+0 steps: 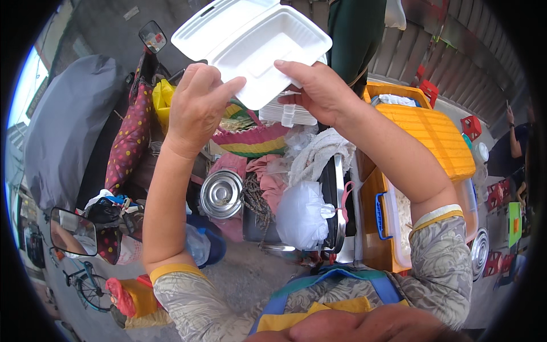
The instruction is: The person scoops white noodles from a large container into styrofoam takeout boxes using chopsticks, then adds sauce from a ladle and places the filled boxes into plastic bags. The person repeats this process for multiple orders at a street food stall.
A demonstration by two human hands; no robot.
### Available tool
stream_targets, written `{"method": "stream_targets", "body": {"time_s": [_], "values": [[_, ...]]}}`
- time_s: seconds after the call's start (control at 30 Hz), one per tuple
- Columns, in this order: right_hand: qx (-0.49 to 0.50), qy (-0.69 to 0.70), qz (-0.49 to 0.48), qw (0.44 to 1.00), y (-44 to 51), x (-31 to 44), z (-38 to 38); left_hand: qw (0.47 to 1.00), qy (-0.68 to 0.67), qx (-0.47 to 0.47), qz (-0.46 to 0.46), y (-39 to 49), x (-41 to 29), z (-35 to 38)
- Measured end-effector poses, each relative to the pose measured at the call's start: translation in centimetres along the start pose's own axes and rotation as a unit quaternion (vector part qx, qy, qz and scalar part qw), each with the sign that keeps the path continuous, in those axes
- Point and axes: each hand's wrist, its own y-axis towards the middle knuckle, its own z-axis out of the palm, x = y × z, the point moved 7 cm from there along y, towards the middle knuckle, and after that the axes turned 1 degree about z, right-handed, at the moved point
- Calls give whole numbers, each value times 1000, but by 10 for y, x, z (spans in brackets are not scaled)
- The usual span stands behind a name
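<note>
A white foam clamshell box [273, 47] is held up with its lid swung back and its inside bare. My right hand [322, 92] grips its near right side, thumb pressed inside the tray. At the near left edge, my left hand [201, 102] pinches the box, its fingers curled and partly hidden. Directly beneath the box rests a stack of white foam boxes [288, 113], partly covered by my right hand. A woven basket [252, 141] in pink, yellow and green stands below, between my forearms. Closer to my body lies a tied, bulging white plastic bag [301, 216].
A round metal lid [221, 193] and crumpled cloth [320, 149] lie between my arms. On the right stand a yellow foam cooler lid [423, 137] and a blue-handled plastic bin [399, 226]. A motorbike mirror [73, 231] juts in at left. Someone's dark-clothed leg [354, 38] stands beyond.
</note>
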Motion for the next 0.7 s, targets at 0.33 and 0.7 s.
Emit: {"method": "stream_targets", "body": {"time_s": [0.33,0.7], "values": [[-234,-1,85,968,88,-33,-72,561,-454,-39,-691,-77,74,195],[-251,-85,16,964,85,-48,-96,329,-652,245,-638,-98,49,275]]}}
